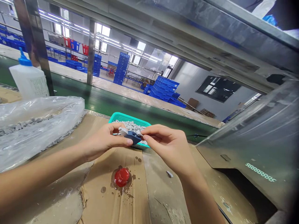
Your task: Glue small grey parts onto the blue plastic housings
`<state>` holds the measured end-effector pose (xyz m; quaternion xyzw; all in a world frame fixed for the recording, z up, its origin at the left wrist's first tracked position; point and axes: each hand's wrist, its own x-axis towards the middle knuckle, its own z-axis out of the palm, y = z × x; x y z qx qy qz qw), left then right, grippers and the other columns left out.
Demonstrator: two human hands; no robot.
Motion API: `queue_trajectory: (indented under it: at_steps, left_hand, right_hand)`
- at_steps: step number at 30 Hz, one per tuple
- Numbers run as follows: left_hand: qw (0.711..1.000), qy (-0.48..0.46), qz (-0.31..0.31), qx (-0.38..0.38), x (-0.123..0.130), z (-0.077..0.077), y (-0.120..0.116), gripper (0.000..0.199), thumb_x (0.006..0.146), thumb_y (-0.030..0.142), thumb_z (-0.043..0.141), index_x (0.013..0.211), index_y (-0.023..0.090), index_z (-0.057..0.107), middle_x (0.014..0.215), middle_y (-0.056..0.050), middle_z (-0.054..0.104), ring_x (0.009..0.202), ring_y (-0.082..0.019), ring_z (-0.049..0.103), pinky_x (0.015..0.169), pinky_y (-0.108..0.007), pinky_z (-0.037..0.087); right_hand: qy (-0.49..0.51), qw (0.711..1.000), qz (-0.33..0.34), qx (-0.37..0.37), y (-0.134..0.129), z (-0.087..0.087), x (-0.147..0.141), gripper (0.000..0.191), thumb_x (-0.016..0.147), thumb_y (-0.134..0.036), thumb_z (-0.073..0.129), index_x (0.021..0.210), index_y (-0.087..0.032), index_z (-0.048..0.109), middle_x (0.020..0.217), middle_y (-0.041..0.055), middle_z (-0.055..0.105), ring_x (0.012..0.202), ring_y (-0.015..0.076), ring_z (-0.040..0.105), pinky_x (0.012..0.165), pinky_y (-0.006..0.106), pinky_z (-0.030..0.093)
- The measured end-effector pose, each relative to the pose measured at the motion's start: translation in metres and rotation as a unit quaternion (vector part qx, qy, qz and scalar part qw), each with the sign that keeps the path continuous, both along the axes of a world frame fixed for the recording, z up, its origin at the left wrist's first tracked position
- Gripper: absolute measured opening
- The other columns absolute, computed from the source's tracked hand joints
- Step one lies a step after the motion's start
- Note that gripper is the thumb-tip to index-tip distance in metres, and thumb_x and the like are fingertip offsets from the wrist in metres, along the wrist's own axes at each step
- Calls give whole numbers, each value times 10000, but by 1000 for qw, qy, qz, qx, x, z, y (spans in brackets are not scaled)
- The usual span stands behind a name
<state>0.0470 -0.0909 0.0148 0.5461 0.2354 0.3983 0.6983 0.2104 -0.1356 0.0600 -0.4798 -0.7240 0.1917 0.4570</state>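
Note:
My left hand [109,137] grips a small dark blue plastic part [133,137] between thumb and fingers. A light grey piece sticks up at the part's left end, by my left fingers. At its right end, my right hand [165,138] pinches a small grey piece [139,133] against the blue part. Right behind both hands stands a green plastic basket [116,115] filled with small grey pieces [132,126]. Below the hands, a red cap-like dish [121,177] rests on wet-spotted cardboard [105,208].
On the left lies a clear plastic bag [46,124] of grey pieces, with a white bottle [30,77] with a blue nozzle behind it. A loose grey piece [169,174] lies at right. A green conveyor belt [102,99] runs behind; a metal panel [257,130] slopes at right.

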Motion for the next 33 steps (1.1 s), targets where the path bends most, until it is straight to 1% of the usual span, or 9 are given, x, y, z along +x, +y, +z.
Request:
queue_trajectory:
  at_steps: [6,9,12,18,22,26,29,33]
  left_hand:
    - [1000,-5,-4,-25,0,1,-1,122,635,126,662,705,170,572,693,55,582,704,-57,533,643,-153,387]
    - [1000,0,-2,-13,0,0,-1,127,632,135,666,700,168,563,713,51,584,718,-63,531,647,-157,383]
    - [1000,4,1,-2,0,-1,-1,132,630,143,665,696,164,553,733,46,578,728,-69,524,663,-168,382]
    - [999,26,-2,21,0,-1,-1,156,628,154,663,714,165,533,818,29,572,795,-91,519,738,-203,372]
    - [999,40,0,28,-1,0,-1,169,629,162,663,719,162,519,823,23,577,797,-95,519,735,-204,370]
    - [999,35,4,26,-2,0,-1,164,635,158,657,722,160,518,802,27,578,793,-89,521,727,-194,373]
    - [999,27,4,23,-2,0,-1,161,637,152,654,727,161,522,785,30,579,767,-79,522,712,-185,378]
    - [999,24,7,23,-1,0,-1,152,636,148,652,717,157,524,790,21,582,777,-89,528,725,-198,387]
  right_hand:
    - [-32,999,-21,30,-2,-1,-2,173,662,-52,562,696,-188,664,744,3,648,684,126,595,602,207,507]
    - [-68,996,-32,55,-2,-2,-3,182,660,-46,563,691,-192,666,736,5,655,700,140,597,584,219,496]
    - [-91,993,-29,72,-3,-1,-2,177,673,-51,562,700,-191,668,736,8,659,722,152,596,609,242,490]
    - [-60,995,-28,73,-6,3,0,140,709,-90,567,738,-195,654,757,-1,648,686,127,589,605,224,479]
    - [-88,992,-24,87,-6,2,2,164,710,-70,555,742,-201,649,766,-12,645,709,122,585,639,220,470]
    - [-131,986,-23,103,-7,1,3,206,685,-24,546,737,-196,647,773,-21,646,751,123,583,694,225,461]
    - [-156,981,-25,116,-7,0,2,223,670,-2,548,730,-191,649,765,-25,648,747,119,582,692,222,460]
    - [-164,976,-20,140,-5,-1,1,208,672,-9,552,734,-181,651,766,-11,642,747,122,578,687,227,461]
